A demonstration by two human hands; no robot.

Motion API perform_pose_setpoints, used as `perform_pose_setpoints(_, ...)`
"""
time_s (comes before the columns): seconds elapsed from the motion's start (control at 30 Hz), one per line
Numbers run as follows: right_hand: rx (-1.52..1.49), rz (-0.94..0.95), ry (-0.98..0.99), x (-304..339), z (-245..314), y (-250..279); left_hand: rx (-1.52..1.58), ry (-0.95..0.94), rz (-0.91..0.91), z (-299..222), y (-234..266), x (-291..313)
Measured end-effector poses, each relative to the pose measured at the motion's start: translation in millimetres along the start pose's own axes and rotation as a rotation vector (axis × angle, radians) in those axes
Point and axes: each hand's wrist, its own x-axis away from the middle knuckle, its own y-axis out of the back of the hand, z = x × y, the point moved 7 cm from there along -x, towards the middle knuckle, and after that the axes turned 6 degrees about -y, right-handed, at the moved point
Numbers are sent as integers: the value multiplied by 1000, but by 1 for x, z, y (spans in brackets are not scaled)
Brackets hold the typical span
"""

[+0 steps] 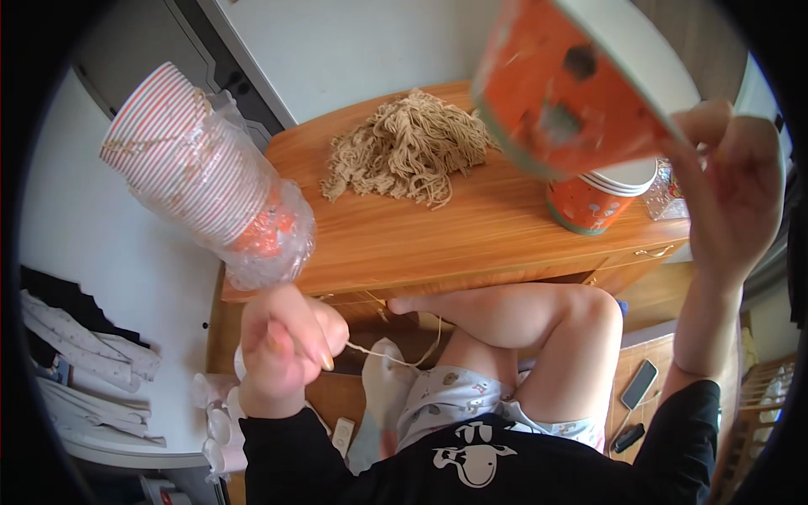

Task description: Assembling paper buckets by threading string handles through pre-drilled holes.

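Up at the right, my right hand (730,189) pinches the rim of an orange paper cup (564,101) with a white inside and a green band at its base. The cup is tilted and slightly blurred, held over the table. Low at the left, my left hand (290,341) is closed around a thin beige cord (383,355), which loops over toward my lap. A tangled heap of beige cords (408,147) lies on the wooden table. Behind and below the held cup stands a short stack of matching orange cups (593,202).
A tall stack of striped paper cups (202,168) in clear plastic leans at the table's left end. The wooden table (370,240) has drawers along its front. A clear box (667,198) sits beside the orange cups. On the floor lie a phone (640,385) and a power strip (342,436).
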Motion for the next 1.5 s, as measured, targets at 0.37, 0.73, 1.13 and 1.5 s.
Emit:
perform_pose_setpoints(0.37, -35, 248, -204, 73, 1, -153, 319, 96, -190, 121, -3, 61)
perform_pose_setpoints(0.73, -415, 126, -232, 85, 18, -157, 423, 181, -311, 163, -7, 74)
perform_pose_setpoints(1.13, 280, 177, -149, 99, -14, -145, 204, 135, -283, 176, -8, 64)
perform_pose_setpoints(1.5, 363, 276, -211, 90, -43, -144, 71, -65, -493, 162, 15, 65)
